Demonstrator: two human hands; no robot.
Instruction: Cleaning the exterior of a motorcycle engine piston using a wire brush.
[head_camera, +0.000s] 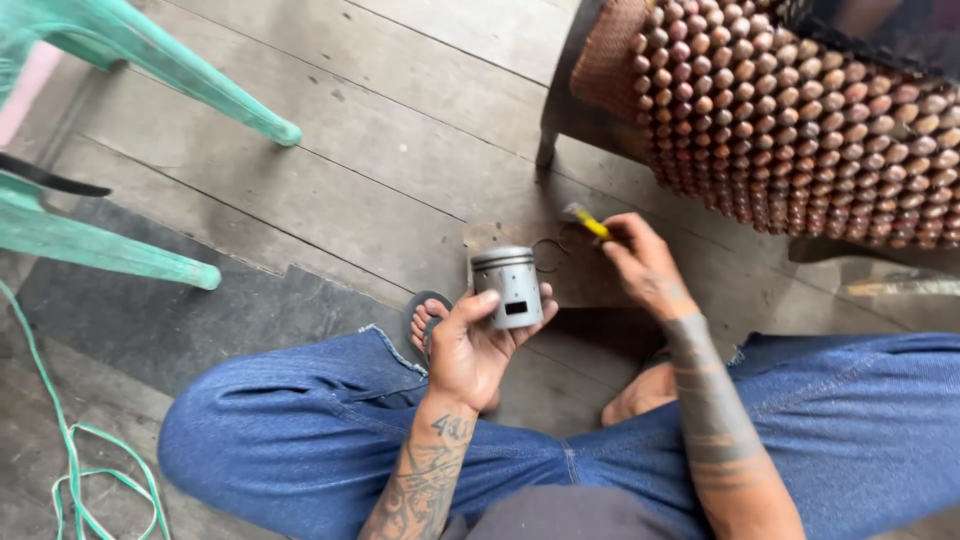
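Head view: cradling grey metal piston (508, 287) upright in left hand (470, 350), fingers wrapped round its skirt, above the knees. Pinching yellow-handled tool (588, 222) in right hand (645, 268), just beside thin wire ring (548, 255). Ring seemingly off already; refitting probably pending.

Grey metal piston (509, 285), upright, seemingly slotted

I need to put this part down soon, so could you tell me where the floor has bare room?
Bare planks lie between the green chair legs and the beaded seat. It is crowded by the left hand with the piston, the wire ring and the right hand with its yellow tool.
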